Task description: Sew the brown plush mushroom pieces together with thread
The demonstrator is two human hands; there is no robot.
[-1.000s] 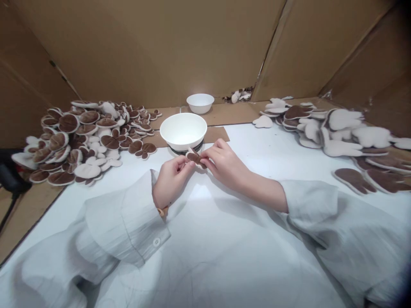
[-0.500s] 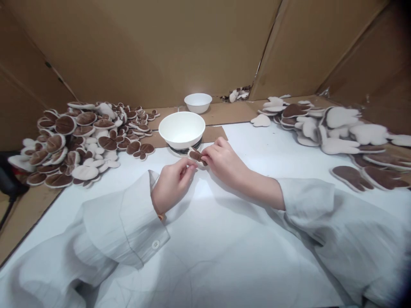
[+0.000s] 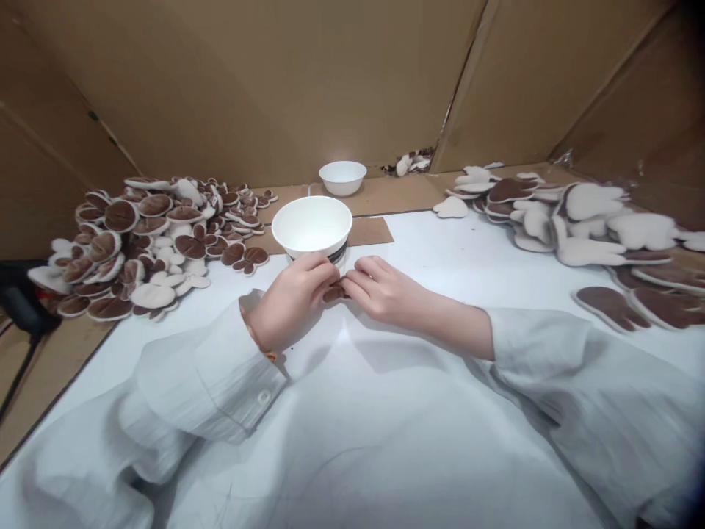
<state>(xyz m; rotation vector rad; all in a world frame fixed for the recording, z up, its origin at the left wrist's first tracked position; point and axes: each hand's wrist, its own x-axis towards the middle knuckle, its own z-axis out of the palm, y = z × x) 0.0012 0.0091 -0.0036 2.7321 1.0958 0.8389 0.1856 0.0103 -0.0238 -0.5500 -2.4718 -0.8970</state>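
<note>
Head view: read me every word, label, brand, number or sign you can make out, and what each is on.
None readable: no lettering shows on the near bowl, the far bowl or the cardboard walls.
Dark band under the near bowl: partly hidden; any print is too small to read.

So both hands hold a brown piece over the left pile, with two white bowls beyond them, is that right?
Not quite: the place is wrong. The head view shows the left hand and right hand holding the brown piece just in front of the near bowl, well to the right of the left pile.
</note>
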